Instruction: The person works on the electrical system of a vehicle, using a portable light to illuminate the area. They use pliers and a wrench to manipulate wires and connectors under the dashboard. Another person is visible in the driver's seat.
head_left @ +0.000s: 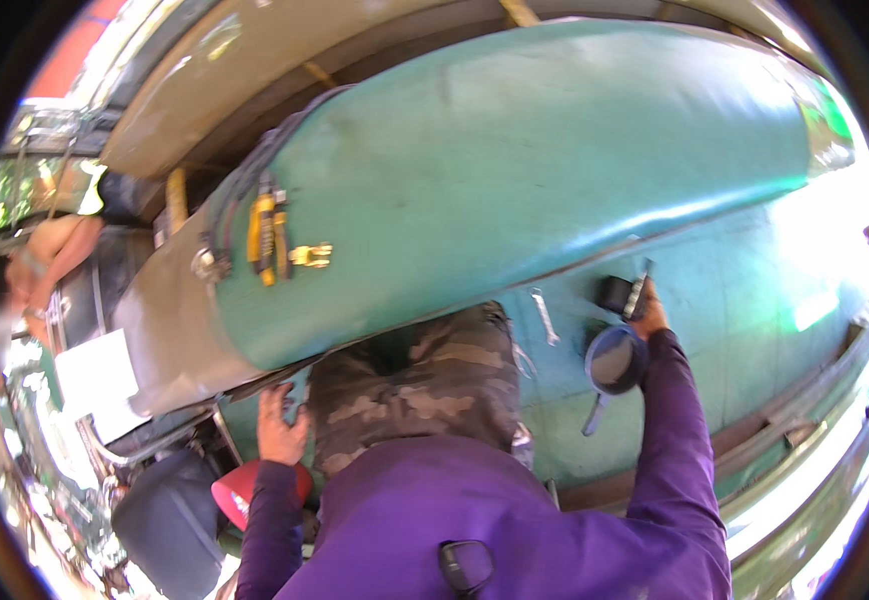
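My left hand (280,428) is open, its fingers spread beside my left thigh at the edge of the green padded seat (514,150). My right hand (648,312) is closed around a narrow dark object with a silvery edge (636,293); its kind is unclear. Touching or close to it sits a small black block-like thing (611,293). Just below that hand, by my sleeve, a dark blue dipper (615,360) lies with its handle toward me. Left of it, a silver wrench (545,317) rests on the green floor.
Yellow-and-black pliers (262,238) and brass-coloured metal fittings (311,255) lie on the seat's left part. A red rounded object (237,494) and a dark seat (166,520) stand at lower left. Another person (64,250) is at far left. A ledge (769,420) runs along the right.
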{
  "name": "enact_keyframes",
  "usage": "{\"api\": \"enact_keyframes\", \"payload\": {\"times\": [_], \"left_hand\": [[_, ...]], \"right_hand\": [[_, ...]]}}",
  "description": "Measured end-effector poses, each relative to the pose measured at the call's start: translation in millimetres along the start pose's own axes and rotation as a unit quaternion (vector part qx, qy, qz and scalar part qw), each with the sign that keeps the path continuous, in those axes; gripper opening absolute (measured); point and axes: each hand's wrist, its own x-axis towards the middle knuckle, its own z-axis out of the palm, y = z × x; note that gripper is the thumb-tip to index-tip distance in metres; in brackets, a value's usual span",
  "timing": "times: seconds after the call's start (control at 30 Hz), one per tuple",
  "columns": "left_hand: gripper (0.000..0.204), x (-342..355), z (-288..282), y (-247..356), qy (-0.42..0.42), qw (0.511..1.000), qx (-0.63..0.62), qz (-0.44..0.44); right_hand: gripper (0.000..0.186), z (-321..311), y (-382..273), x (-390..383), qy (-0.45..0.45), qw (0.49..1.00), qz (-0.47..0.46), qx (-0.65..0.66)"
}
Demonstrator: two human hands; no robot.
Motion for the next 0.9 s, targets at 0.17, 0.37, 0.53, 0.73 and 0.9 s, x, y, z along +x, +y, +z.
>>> {"api": "enact_keyframes", "payload": {"times": [0.17, 0.37, 0.53, 0.73, 0.9], "left_hand": [[0.047, 14.5, 3.7, 11.4, -0.001, 1.000, -0.027, -0.005], [0.035, -3.6, 6.5, -10.9, 0.029, 0.996, -0.023, -0.087], [0.037, -76.5, 47.8, -147.2, 0.032, 0.932, -0.009, -0.361], [0.037, -223.3, 157.8, -293.8, -0.254, 0.894, 0.072, -0.363], [0.030, -225.1, 182.7, -258.2, -0.222, 0.860, -0.056, -0.455]], "right_hand": [[0.038, -45.1, 6.9, 13.4, 0.014, 0.993, -0.064, -0.096], [0.083, -37.6, -49.3, -79.9, 0.172, 0.713, -0.212, -0.646], [0.058, 32.9, -90.6, -201.3, 0.310, 0.718, -0.286, -0.554], [0.039, 194.2, -120.5, -280.2, 0.303, 0.662, -0.463, -0.506], [0.026, 416.5, -72.1, -285.2, -0.015, 0.694, -0.521, -0.496]]}}
